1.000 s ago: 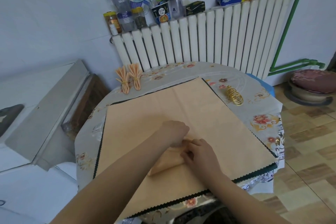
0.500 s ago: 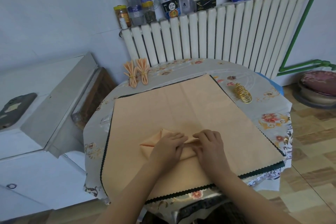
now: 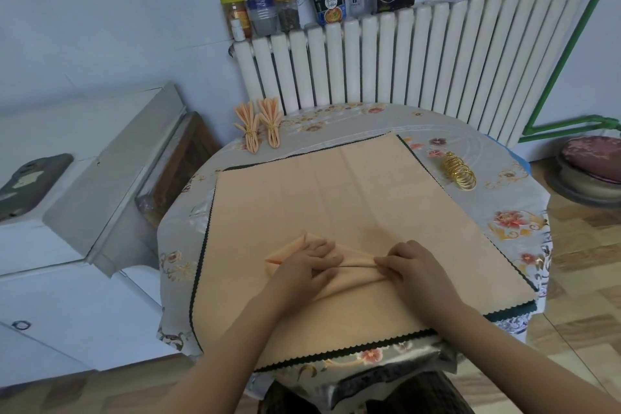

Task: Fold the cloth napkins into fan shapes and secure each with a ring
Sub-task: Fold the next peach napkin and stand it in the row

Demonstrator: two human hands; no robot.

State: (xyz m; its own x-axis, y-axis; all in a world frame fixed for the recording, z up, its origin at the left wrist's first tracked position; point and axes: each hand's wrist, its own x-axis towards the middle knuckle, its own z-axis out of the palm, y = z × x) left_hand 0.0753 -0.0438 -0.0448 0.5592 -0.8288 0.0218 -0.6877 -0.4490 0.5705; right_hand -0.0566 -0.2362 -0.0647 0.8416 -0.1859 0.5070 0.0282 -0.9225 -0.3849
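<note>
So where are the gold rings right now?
The gold rings lie in a pile on the flowered tablecloth, at the table's far right, just beyond the peach mat's right edge.

Mat: laid on table.
Rings: placed right of mat.
Finished napkins: set behind mat, left.

Bare forearms, left hand and right hand ungloved, no sleeves

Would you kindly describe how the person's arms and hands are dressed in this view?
Both forearms are bare as far as the frame shows: no sleeves in view. The left hand and right hand wear no gloves, and no rings, watch or bracelet can be seen on the visible fingers or wrists.
</note>
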